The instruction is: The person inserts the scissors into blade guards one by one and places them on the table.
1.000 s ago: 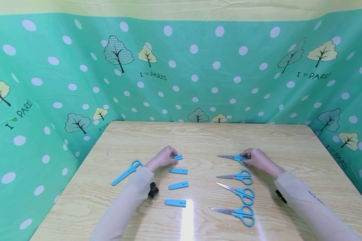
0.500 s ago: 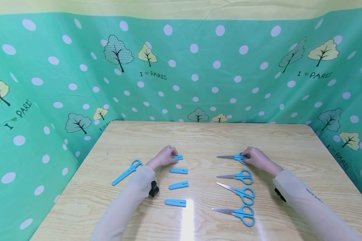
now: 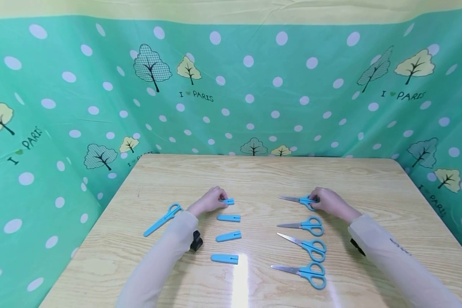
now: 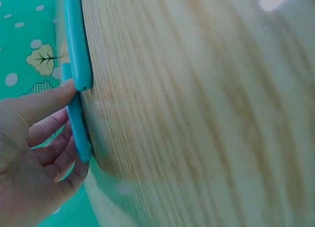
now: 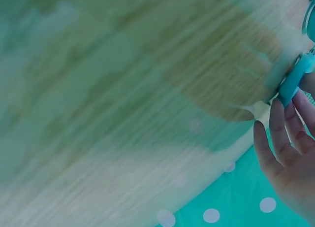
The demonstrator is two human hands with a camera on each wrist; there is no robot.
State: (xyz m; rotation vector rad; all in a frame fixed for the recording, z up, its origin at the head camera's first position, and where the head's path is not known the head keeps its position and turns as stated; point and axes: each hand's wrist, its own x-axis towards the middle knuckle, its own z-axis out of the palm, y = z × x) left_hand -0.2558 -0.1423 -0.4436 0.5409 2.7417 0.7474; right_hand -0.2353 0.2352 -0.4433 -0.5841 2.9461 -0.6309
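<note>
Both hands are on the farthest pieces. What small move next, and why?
Probably lift the far scissors toward the far cap: the right hand grips the scissors, the left hand pinches the cap, and the bare blade points toward the cap.

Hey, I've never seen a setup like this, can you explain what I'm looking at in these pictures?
There's no robot here, just a person's two bare hands. The wide picture comes from a camera worn on the head, looking forward and down. The other two come from wrist cameras, each watching one hand's work.

The wood-grain table stands in front of a green dotted cloth. The left hand pinches a blue blade cover; three more covers lie in a column nearer the person. The right hand grips the handles of some uncovered scissors; three more bare-bladed pairs lie nearer. One further pair, already covered, lies left of the left forearm.
</note>
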